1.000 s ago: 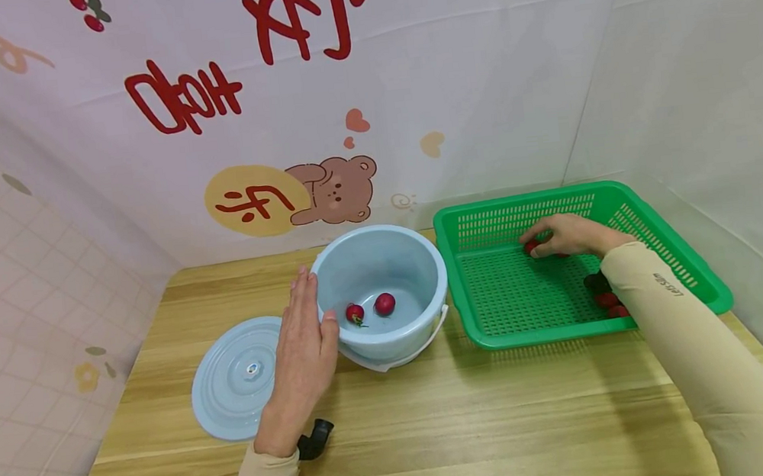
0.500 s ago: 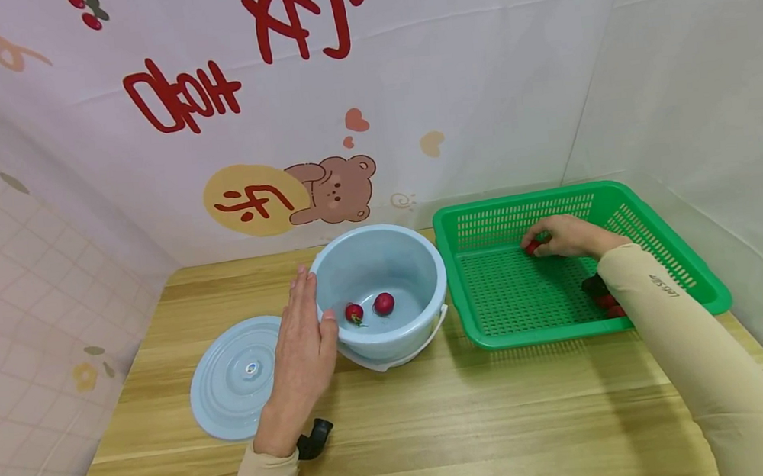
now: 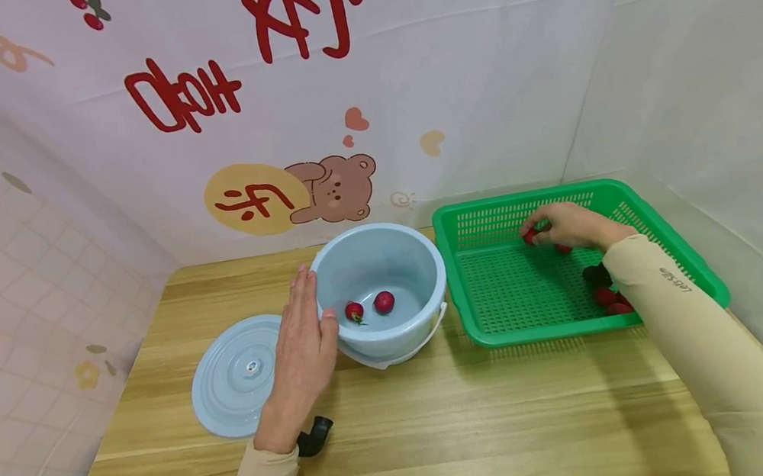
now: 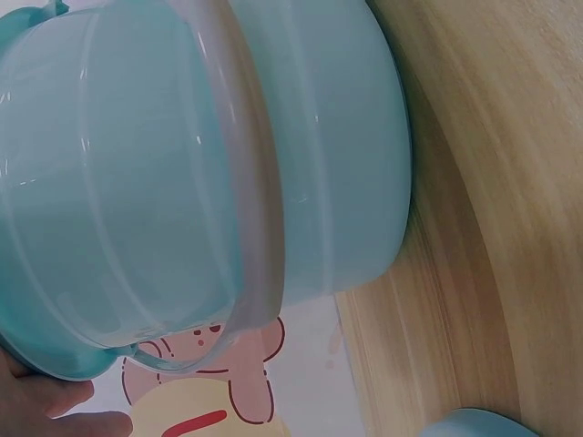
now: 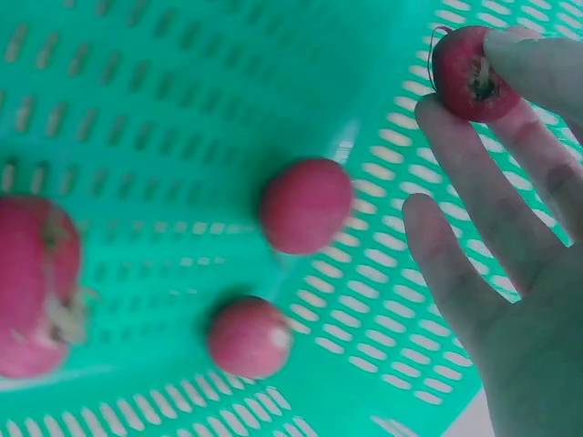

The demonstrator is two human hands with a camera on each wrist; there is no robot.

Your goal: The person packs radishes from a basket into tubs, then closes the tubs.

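Observation:
My left hand [image 3: 301, 345] lies with straight fingers against the left rim of a light blue bucket [image 3: 391, 334]. Two small red radishes [image 3: 384, 302] are at the bottom of the bucket. Over the far part of a green basket [image 3: 502, 340], my right hand [image 3: 570, 225] pinches a red radish [image 5: 469, 77] between thumb and fingers. In the right wrist view, other radishes [image 5: 306, 206] lie in the basket below that hand. More red radishes [image 3: 605, 296] and a dark item [image 3: 595, 276] sit near the right forearm, partly hidden by the sleeve.
A round light blue lid [image 3: 237, 382] lies on the wooden table [image 3: 441, 431], left of the bucket and partly behind the left hand. The bucket's white handle [image 3: 435, 329] hangs down its front. A printed cloth wall [image 3: 475, 68] stands behind the table.
My right hand has risen slightly with the radish and shifted a little right, so another radish shows beneath it. The left hand stays at the bucket.

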